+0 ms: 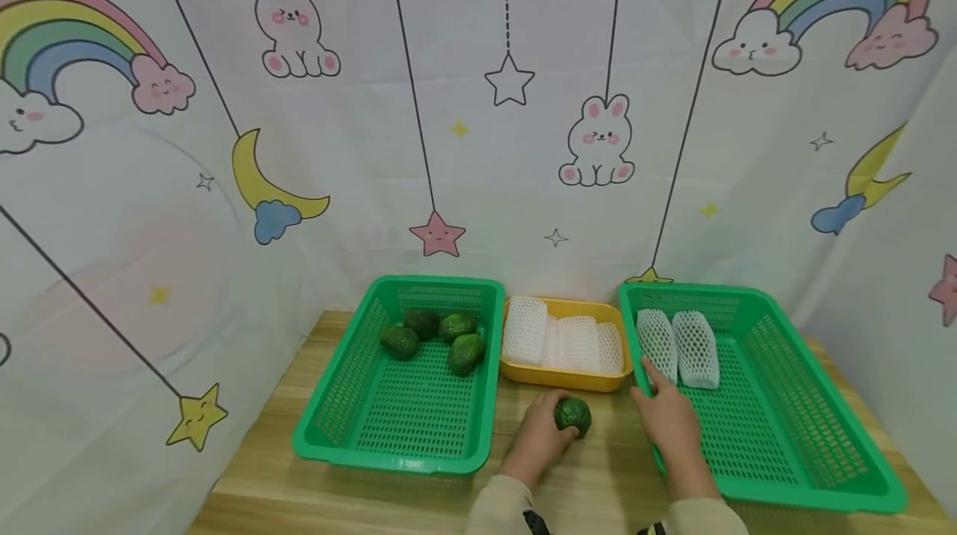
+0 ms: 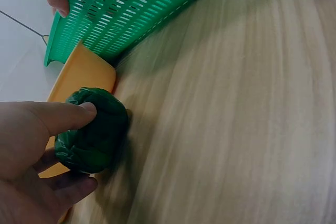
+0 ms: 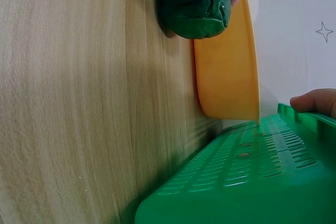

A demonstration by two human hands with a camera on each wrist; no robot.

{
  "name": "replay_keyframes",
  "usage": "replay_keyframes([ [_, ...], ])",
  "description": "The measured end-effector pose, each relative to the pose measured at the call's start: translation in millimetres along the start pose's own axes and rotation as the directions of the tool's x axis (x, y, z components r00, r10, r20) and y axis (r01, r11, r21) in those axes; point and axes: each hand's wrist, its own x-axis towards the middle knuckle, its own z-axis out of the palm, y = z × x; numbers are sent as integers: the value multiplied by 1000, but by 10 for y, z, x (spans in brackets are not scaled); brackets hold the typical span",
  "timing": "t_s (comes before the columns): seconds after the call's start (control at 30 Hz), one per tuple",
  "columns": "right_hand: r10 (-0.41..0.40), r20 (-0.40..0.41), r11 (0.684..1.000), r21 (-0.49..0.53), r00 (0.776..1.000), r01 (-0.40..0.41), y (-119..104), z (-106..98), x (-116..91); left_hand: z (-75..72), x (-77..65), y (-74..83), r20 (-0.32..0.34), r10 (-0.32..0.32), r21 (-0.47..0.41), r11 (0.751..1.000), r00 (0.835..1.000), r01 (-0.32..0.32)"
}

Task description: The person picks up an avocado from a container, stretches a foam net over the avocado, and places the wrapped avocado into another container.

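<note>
My left hand (image 1: 540, 435) grips a dark green avocado (image 1: 573, 417) between thumb and fingers, low over the wooden table in front of the yellow tray. Its shiny, creased skin shows in the left wrist view, with the thumb (image 2: 71, 116) across it. My right hand (image 1: 673, 423) holds the left rim of the right green basket (image 1: 811, 410), one digit outside the wall and skin showing through its holes. Inside that basket, close by this hand, lie two white foam net sleeves (image 1: 695, 348). Several more avocados (image 1: 467, 354) sit at the back of the left green basket (image 1: 396, 462).
Between the baskets, the yellow tray (image 1: 564, 380) holds several white foam net sleeves (image 1: 526, 331). Behind everything hangs a white cloth (image 1: 508, 161) printed with rabbits, stars and rainbows. Wooden table (image 1: 257, 452) shows around the baskets.
</note>
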Motion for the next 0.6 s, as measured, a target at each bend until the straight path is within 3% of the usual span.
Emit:
replay_keyframes([
  [0.2, -1, 2, 1000, 3, 1000, 1, -10, 2, 3, -56, -17, 30, 21, -25, 46, 999, 999, 24],
  [0.3, -9, -1, 1000, -3, 1000, 9, -13, -5, 27, -148, -62, 127, 15, -5, 86, 996, 1000, 3],
  [0.37, -10, 6, 1000, -6, 1000, 11, -19, -3, 37, -309, -123, 253, -3, 46, 115, 992, 999, -45],
  [0.47, -7, 25, 1000, -5, 1000, 7, -36, 1, 46, -657, -228, 424, -112, 155, 206, 970, 982, -129],
  [0.53, -11, 34, 1000, -16, 999, 11, -65, -5, 43, -873, -272, 445, -196, 174, 280, 953, 965, -115],
  [0.6, -18, 6, 1000, -22, 1000, 18, -142, -4, 43, -1013, -311, 374, -238, 109, 331, 943, 965, -24],
])
